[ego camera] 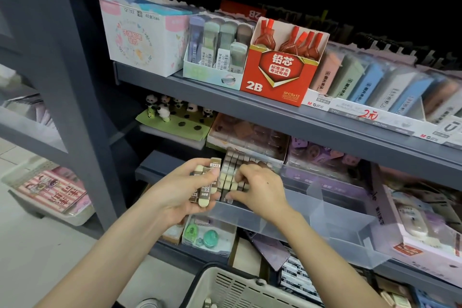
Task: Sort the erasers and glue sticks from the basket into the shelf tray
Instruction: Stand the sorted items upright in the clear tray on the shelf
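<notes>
1. Left grip: closed round a bundle of erasers, brown-sleeved with cream ends, held just left of the tray.
2. Right grip: fingers bent, tips down on the rows. Whether it pinches a single piece cannot be told.
3. Tray: clear plastic with dividers, on the lower shelf. The leftmost compartment carries the rows, which are the same eraser type, standing on end and packed close.
4. Basket: cream, slotted, at the bottom edge of the view below both grips. Its interior is mostly out of view. One small pale item shows there, kind unclear.
5. Glue sticks: none identifiable in the tray, the grips or the basket.
6. Status, by judgement:
   - Eraser filing looks well under way, with many pieces already in the rows.
   - The held bundle remains to be filed.
   - Glue sticks appear not yet begun, as none are seen in the tray.
   - What is left in the basket cannot be counted.
</notes>
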The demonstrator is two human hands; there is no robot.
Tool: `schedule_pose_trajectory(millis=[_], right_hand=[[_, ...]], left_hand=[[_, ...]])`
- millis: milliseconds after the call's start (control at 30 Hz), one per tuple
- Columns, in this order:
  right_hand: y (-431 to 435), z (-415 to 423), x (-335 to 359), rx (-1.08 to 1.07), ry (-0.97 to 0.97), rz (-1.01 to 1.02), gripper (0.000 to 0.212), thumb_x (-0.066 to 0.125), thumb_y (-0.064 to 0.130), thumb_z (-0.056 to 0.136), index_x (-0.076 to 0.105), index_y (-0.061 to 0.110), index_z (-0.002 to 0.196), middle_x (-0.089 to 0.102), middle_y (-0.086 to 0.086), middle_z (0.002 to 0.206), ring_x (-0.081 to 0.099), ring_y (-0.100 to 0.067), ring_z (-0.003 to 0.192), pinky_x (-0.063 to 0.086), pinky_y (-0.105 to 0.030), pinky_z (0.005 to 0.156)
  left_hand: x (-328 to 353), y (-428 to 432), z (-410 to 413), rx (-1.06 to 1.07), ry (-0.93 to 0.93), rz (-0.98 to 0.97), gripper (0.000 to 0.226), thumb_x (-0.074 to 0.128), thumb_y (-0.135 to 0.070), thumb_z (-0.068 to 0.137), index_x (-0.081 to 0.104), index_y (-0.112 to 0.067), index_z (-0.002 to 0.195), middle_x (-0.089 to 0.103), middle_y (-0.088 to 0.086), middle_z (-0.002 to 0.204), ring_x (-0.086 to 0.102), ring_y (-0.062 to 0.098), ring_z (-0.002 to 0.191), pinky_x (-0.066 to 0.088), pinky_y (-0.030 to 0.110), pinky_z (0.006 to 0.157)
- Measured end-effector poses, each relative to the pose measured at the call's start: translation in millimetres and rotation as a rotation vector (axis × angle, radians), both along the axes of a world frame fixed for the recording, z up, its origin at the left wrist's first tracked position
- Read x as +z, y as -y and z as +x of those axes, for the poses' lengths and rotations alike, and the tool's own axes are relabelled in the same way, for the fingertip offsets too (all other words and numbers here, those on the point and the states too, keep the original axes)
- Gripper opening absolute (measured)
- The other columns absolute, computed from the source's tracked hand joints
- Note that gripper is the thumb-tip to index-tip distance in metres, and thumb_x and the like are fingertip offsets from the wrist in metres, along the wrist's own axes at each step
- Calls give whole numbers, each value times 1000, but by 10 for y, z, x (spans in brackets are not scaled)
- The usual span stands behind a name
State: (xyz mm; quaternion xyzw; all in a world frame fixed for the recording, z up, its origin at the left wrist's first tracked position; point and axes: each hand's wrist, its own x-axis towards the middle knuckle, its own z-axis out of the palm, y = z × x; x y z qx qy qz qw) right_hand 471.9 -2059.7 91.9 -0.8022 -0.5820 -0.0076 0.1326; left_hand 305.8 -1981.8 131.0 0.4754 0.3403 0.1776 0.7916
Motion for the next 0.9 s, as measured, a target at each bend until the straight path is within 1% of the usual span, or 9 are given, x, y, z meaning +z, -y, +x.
schedule_pose_trajectory(millis=[100, 200, 267, 333, 467, 600, 667, 800, 900], right_hand=[[71, -16, 56, -42, -113, 123, 34, 67, 50, 80, 62, 25, 103, 62, 11, 96, 55, -10, 90, 45, -28, 77], [192, -76, 219, 4, -437, 296, 24, 61, 34, 90, 62, 31, 114, 64, 13, 102, 56, -7, 99, 45, -26, 89], [262, -160, 353, 65, -627, 275, 28, 60, 27, 92, 58, 33, 119, 63, 16, 106, 55, -1, 100, 42, -14, 89], [300, -215, 430, 99, -716, 200, 30, 61, 23, 91, 60, 26, 121, 63, 16, 106, 57, 4, 96, 42, -7, 84], [378, -221, 449, 50, -934, 281, 19, 67, 12, 86, 63, 18, 104, 67, 2, 96, 60, -10, 86, 50, -21, 80], [474, -160, 434, -40, -1447, 534, 13, 52, 6, 93, 45, 5, 104, 68, -20, 104, 68, -26, 94, 56, -34, 84], [514, -98, 443, -90, -1430, 532, 16, 49, 9, 95, 43, 6, 110, 69, -18, 97, 68, -24, 89, 58, -36, 79], [552, -112, 431, -79, -1063, 234, 31, 61, 11, 90, 46, 24, 114, 69, -8, 96, 60, -10, 77, 52, -25, 68], [489, -206, 440, 16, -771, 93, 27, 65, 6, 85, 51, 21, 103, 66, 4, 90, 55, 2, 65, 46, -17, 68]], left_hand=[[-3, 5, -10, -41, -23, 21, 18, 65, -17, 86, 64, -20, 104, 66, 13, 93, 64, 24, 77, 51, 29, 55], [19, 14, -9, -107, -31, 39, 25, 66, -19, 84, 65, -18, 109, 67, 13, 95, 65, 23, 74, 50, 28, 54], [41, 31, -8, -174, -25, 60, 32, 67, -22, 80, 64, -17, 112, 67, 12, 93, 65, 23, 74, 49, 27, 52], [55, 58, -5, -240, -15, 79, 40, 67, -25, 75, 63, -15, 114, 68, 11, 91, 64, 22, 73, 47, 26, 49], [61, 97, 8, -254, 7, 69, 47, 68, -22, 71, 59, -12, 116, 69, 15, 96, 65, 23, 73, 48, 27, 49], [71, 74, 33, -123, 0, 33, 34, 67, -14, 80, 59, -12, 113, 71, 12, 86, 67, 23, 73, 47, 26, 47], [64, 47, 35, -57, -30, 44, 27, 65, -11, 85, 60, -13, 112, 71, 10, 82, 67, 22, 71, 47, 25, 47], [37, 62, 61, -34, -47, 77, 29, 69, -11, 83, 60, -16, 111, 70, 8, 82, 67, 20, 71, 45, 24, 46], [22, 130, 109, -66, -39, 84, 32, 71, -12, 82, 60, -14, 112, 70, 10, 86, 67, 21, 73, 42, 22, 43]])
